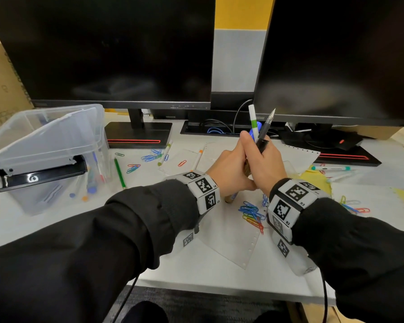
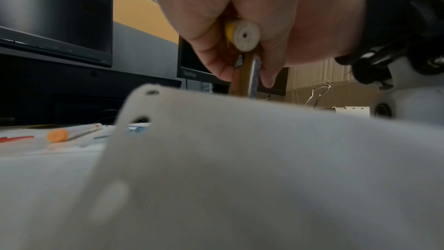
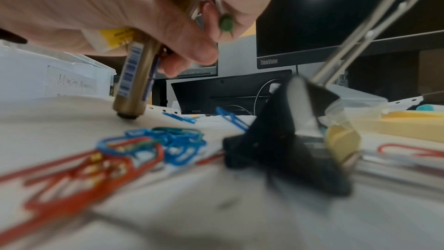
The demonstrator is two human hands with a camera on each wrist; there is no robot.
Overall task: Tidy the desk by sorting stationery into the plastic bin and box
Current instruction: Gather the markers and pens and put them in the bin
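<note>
Both hands clasp one upright bundle of pens (image 1: 258, 134) over the middle of the desk. My left hand (image 1: 230, 169) wraps it from the left, my right hand (image 1: 265, 164) from the right. A white marker with a green band (image 1: 253, 121) and a black pen (image 1: 266, 127) stick out on top. The gold marker (image 3: 138, 77) at the bottom stands with its end on a punched paper sheet (image 2: 240, 159). A yellow-banded marker end (image 2: 245, 35) shows inside my left fist. The clear plastic bin (image 1: 12, 145) stands at the left with pens inside.
Coloured paper clips (image 1: 252, 213) lie below my hands, more (image 1: 152, 156) near the left monitor stand. A green pencil (image 1: 120, 170), an orange-capped marker (image 2: 69, 134) and a teal marker (image 1: 331, 168) lie loose. A black binder clip (image 3: 288, 140) sits by my right wrist. Two monitors stand behind.
</note>
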